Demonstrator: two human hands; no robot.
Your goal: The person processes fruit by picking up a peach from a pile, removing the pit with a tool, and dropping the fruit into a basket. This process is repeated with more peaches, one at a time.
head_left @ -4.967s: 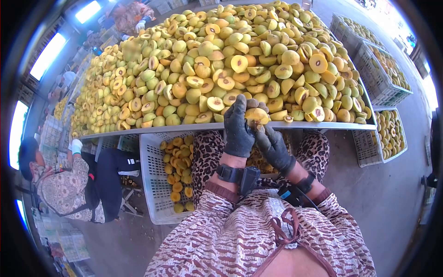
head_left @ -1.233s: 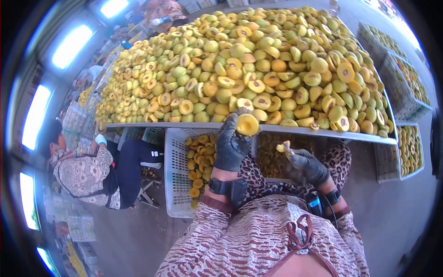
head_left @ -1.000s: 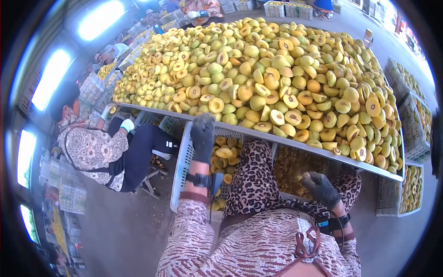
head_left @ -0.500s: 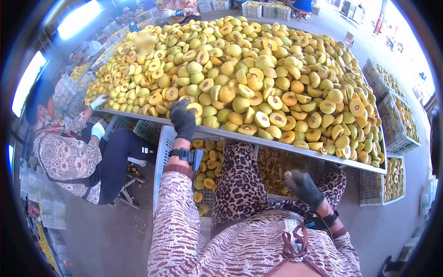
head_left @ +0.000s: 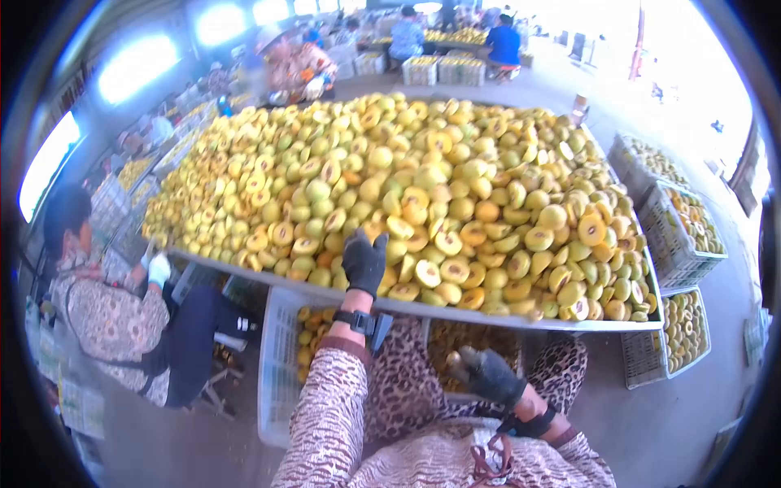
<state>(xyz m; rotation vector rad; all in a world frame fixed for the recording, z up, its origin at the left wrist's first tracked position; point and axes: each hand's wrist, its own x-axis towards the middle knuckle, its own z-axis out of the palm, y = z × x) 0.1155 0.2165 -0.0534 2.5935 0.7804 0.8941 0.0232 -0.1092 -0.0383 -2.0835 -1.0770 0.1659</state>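
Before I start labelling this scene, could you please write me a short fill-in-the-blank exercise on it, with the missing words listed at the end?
1. In the picture, the right hand appears ____ (higher or lower) than the left hand.
2. Many of the fruit on the table are cut in ____.
3. The nearest white crate stands on the person's own ____ side.
4. The nearest co-worker wears ____ gloves.

Missing words: lower; half; left; white.

Co-worker sits on L, crates on R, person in blue & bright windows in bkgd.
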